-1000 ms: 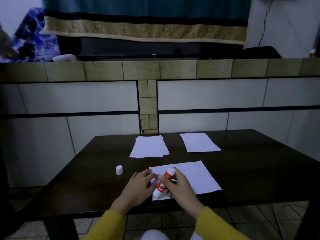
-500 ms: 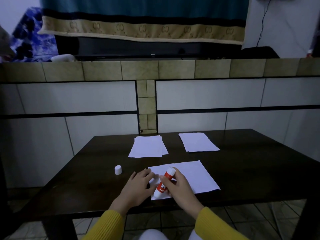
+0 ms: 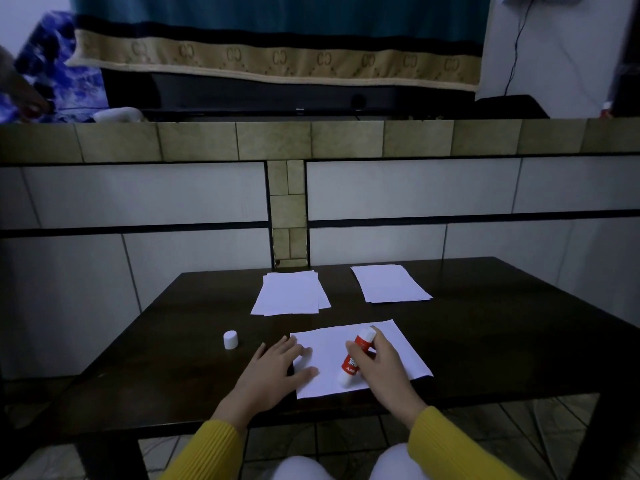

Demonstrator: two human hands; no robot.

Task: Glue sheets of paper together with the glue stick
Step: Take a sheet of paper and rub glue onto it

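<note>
A person's left hand [image 3: 273, 370] lies flat, fingers spread, pressing the near sheet of paper [image 3: 391, 348] on a dark table [image 3: 502, 341]. The right hand [image 3: 379, 370] grips a red glue stick [image 3: 355, 356], its white end touching that sheet. Farther left stands its white cap [image 3: 230, 339]. Beyond lie two more paper stacks [image 3: 291, 296].
</note>
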